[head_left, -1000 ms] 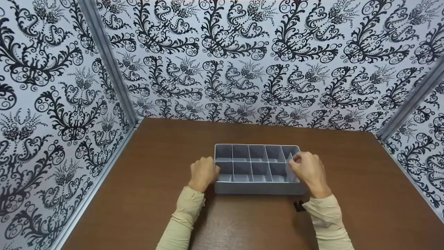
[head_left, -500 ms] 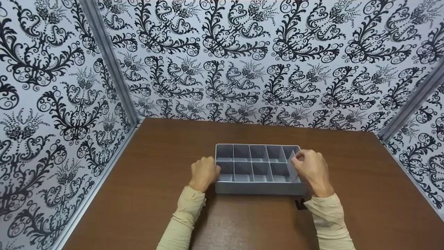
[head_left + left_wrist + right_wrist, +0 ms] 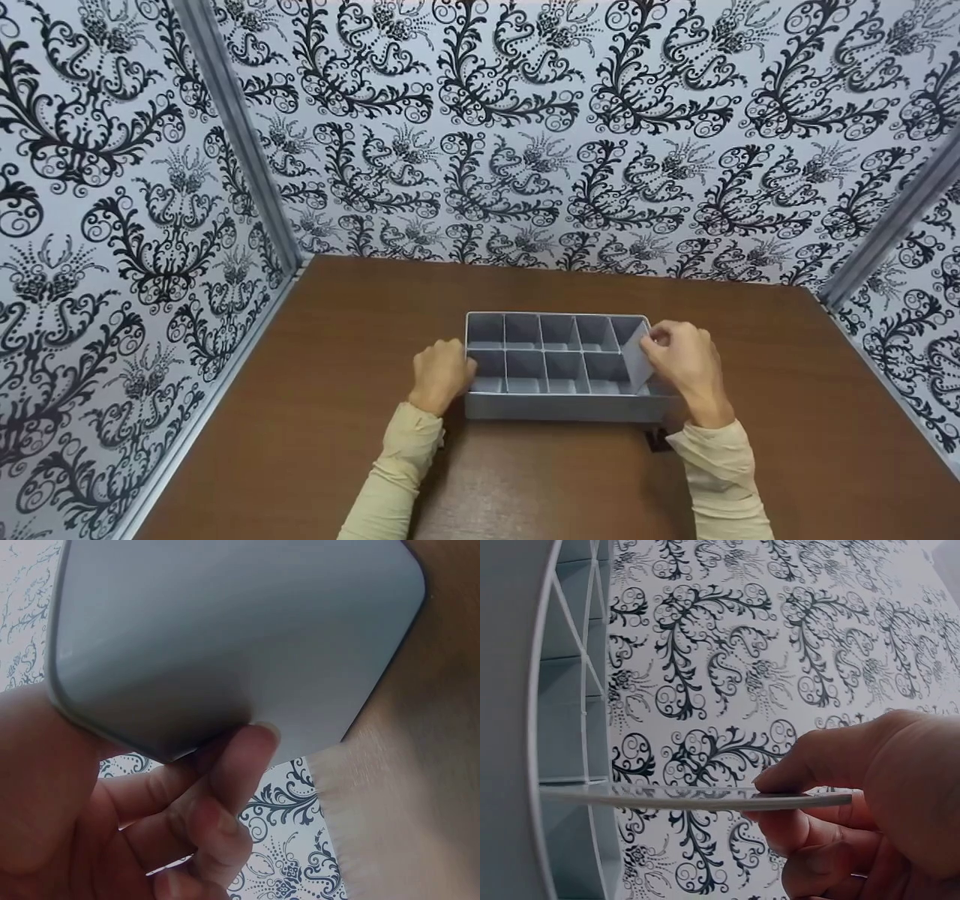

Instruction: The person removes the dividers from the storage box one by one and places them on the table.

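While one grey divided tray [image 3: 559,409] sits in the middle of the brown table [image 3: 315,420], two hands work at its opposite ends, both in beige sleeves. At the tray's left end wall the left hand [image 3: 439,373] has its fingers curled against the smooth outer face, and the right hand [image 3: 684,361] at the right end pinches one thin loose divider panel [image 3: 637,360] that leans tilted in the rightmost section. Grey and rectangular, the tray shows two rows of compartments, eight closed by standing dividers.
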The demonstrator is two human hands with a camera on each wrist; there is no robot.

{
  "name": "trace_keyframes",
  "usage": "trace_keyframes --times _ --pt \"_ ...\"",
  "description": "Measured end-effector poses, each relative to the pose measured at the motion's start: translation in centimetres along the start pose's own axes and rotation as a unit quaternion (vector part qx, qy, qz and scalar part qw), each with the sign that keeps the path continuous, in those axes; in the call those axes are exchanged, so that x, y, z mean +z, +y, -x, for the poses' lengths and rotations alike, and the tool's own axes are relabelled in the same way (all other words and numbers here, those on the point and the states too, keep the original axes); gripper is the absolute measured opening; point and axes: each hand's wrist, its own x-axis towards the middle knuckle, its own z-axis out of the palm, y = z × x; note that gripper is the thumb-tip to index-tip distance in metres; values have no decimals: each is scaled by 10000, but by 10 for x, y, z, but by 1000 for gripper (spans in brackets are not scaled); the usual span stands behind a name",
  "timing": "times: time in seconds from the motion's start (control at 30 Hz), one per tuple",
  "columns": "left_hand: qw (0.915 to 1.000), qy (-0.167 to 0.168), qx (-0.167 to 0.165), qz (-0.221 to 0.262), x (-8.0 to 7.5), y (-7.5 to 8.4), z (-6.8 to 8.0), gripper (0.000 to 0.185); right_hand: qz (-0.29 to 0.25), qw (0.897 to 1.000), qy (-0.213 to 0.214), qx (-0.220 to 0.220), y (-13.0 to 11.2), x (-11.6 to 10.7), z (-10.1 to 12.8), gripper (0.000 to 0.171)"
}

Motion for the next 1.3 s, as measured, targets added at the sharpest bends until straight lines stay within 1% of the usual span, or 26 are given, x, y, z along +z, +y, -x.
trace_keyframes --times 0.13,0.27,0.47,0.63,0.8,1.07,1.3 --pt "10000 15 46 49 1 -1 0 23 -117 9999 66 -74 6 -9 -2 15" --pt "9998 70 95 154 0 -2 0 22 -190 9996 163 -156 18 -20 -3 15" --pt "9998 99 65 178 0 -3 -1 21 -245 9991 306 -159 45 -30 -5 16" --pt "9998 129 86 128 1 -3 0 21 -213 9992 343 -45 70 -32 -7 17" --pt "9999 126 65 87 1 -1 -1 21 -164 9994 258 183 90 -34 -12 22" --pt "9999 44 -4 94 2 -1 -2 21 -131 9986 -48 508 111 -26 -15 25" --pt "9998 175 53 110 3 -2 0 23 -134 9981 -273 528 123 -18 -15 25"
